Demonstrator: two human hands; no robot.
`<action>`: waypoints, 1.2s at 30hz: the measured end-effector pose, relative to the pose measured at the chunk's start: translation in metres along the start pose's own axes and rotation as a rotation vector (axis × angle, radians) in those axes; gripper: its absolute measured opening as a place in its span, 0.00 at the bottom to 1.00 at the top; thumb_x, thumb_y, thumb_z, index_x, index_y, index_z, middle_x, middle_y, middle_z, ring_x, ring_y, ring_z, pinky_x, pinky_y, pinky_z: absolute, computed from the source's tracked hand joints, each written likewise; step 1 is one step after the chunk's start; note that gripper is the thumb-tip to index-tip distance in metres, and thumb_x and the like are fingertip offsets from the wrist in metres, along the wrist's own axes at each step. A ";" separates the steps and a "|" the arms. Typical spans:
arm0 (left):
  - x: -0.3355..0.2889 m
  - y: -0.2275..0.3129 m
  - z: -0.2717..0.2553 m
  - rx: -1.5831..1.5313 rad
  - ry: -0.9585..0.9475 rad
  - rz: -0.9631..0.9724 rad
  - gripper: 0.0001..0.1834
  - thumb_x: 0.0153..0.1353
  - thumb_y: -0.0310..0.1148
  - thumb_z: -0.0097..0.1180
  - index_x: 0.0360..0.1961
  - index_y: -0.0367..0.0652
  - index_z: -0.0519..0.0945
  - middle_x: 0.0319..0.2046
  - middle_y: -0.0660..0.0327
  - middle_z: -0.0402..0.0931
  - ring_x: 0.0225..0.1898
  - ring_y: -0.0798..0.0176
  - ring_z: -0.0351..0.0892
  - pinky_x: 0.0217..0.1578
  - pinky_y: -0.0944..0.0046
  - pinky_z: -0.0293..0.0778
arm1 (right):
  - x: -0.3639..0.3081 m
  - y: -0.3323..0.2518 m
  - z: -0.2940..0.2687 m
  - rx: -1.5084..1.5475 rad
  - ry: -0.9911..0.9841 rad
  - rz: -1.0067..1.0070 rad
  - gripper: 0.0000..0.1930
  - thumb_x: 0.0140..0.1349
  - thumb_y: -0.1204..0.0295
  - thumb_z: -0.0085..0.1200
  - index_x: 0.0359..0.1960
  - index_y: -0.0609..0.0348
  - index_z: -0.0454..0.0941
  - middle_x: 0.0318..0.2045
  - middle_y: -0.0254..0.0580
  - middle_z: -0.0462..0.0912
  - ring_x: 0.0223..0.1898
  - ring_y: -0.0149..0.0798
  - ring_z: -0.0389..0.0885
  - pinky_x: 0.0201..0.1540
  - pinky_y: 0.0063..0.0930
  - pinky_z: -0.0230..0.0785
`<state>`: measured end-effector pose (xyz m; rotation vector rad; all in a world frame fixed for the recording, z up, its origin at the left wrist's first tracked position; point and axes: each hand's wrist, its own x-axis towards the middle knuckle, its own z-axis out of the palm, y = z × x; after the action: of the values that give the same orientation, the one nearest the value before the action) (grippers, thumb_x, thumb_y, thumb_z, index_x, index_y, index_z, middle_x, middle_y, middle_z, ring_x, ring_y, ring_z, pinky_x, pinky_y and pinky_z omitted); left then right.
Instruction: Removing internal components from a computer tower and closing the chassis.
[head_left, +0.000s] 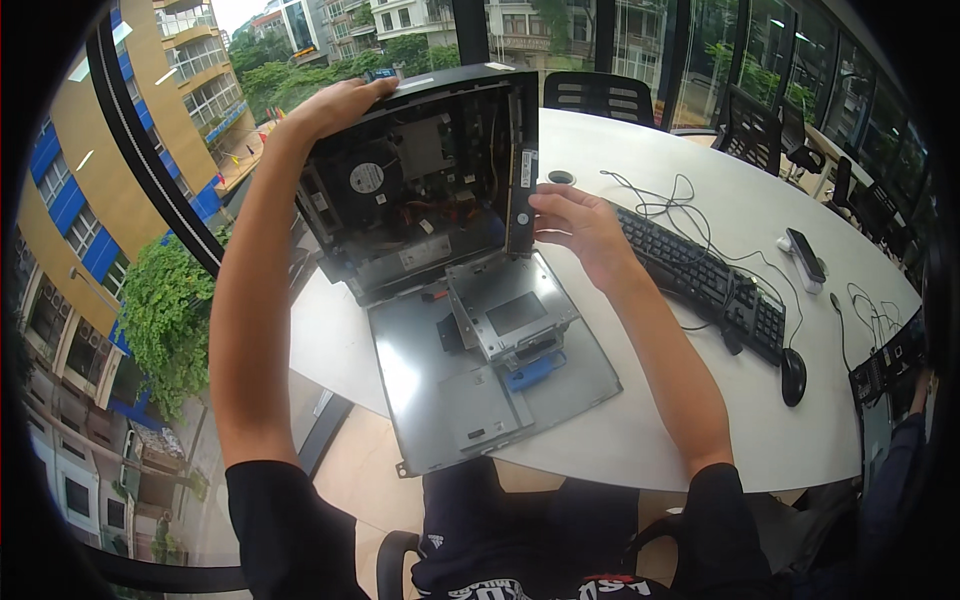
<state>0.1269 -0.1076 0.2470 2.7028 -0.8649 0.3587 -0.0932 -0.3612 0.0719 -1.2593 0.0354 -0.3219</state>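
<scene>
A: Where is the main item located?
B: The computer case [430, 250] is held up at a tilt behind a flat metal panel [425, 395], with its open side turned toward the wearer. A round fan [367, 178] is exposed inside. Whether the panel is touched by the lower edge of the case cannot be told.
A: How is the grip recorded?
B: The left hand [335, 108] is clamped on the top edge, near the upper left corner. The right hand [588, 232] is set at the right side, with fingertips pressed to the edge; whether that grip is fully closed cannot be told.
A: What is noted on the panel?
B: A metal drive cage [515, 318] is borne by it, and a blue part [535, 372] is seen just beside the cage's near end.
A: And farther out?
B: The panel is carried by the white bench [640, 420]. To the right, a black keyboard [700, 270] is laid at a slant, with a black mouse [793, 377] near its near end. Thin cables [690, 215] are strewn beyond the keyboard. Black chairs [600, 97] are placed past the far edge, before tall windows [640, 50].
</scene>
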 end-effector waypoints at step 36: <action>-0.010 0.007 0.005 0.032 0.045 0.043 0.43 0.68 0.70 0.37 0.61 0.42 0.81 0.62 0.44 0.77 0.65 0.43 0.75 0.66 0.49 0.66 | -0.020 -0.008 0.009 -0.214 -0.029 0.051 0.15 0.60 0.64 0.71 0.39 0.66 0.86 0.20 0.35 0.83 0.16 0.25 0.77 0.19 0.17 0.64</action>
<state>0.1150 -0.1094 0.2407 2.6978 -0.9137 0.4446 -0.1122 -0.3500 0.0795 -1.4725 0.0789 -0.2610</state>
